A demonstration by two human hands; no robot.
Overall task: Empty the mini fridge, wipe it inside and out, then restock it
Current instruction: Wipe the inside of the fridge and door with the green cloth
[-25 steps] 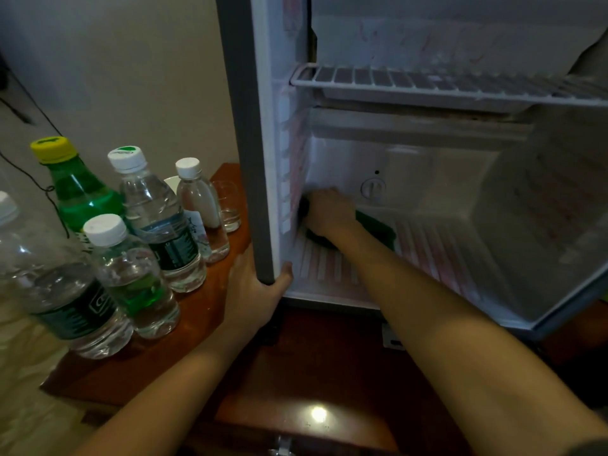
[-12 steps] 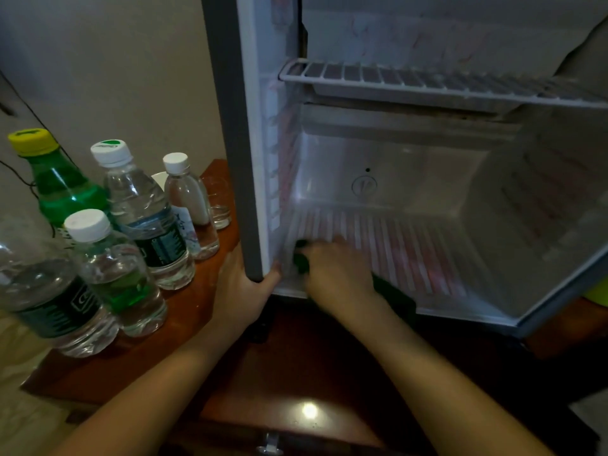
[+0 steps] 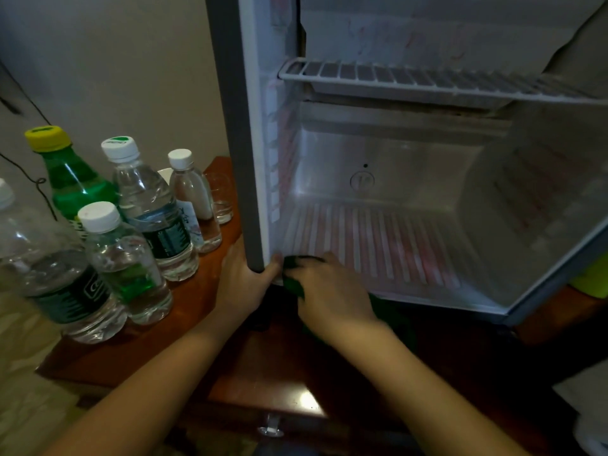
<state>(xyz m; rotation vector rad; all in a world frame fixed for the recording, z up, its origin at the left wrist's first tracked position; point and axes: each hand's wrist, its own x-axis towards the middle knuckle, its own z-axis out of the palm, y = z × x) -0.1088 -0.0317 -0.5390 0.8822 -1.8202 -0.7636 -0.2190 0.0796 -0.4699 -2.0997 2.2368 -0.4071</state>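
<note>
A plain wall (image 3: 115,60) stands behind a brown table (image 3: 158,353), and on it the fridge (image 3: 237,126) is open with nothing inside. The left hand (image 3: 243,284) grips the bottom of the fridge's side edge, thumb inside, and steadies it. The right hand (image 3: 329,291), just beside the left one, holds the green cloth (image 3: 292,281) pressed on the front corner of the ribbed floor (image 3: 378,245). Part of the cloth trails behind the wrist. To wipe well, I think the hand should follow the grooves, press firmly, and fold the loose cloth in. The bottles (image 3: 148,209) stand left of the left hand, apart from the cloth.
</note>
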